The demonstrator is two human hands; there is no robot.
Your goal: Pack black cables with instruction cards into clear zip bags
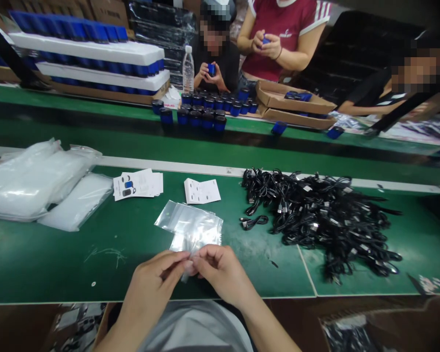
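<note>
My left hand point(153, 279) and my right hand point(223, 272) meet near the front of the green table, fingertips pinched together. Between them is a small clear plastic bag point(185, 277), mostly covered by my fingers; whether it holds anything cannot be seen. Just beyond my fingertips lies a loose pile of clear zip bags point(194, 224). Behind that pile sits a stack of folded leaflets point(202, 191), and more printed leaflets point(138, 185) are fanned out to its left. A large tangled heap of black USB cables point(315, 220) spreads to the right, with one coiled cable point(254, 222) at its near-left edge.
Big packs of white bags point(40, 183) lie at left. Across the green bench point(132, 129), blue-and-black devices point(201, 117) stand in rows near a plastic bottle point(187, 71) and cardboard trays point(293, 105). Several people work beyond; two hold blue items. An open box point(381, 318) is below right.
</note>
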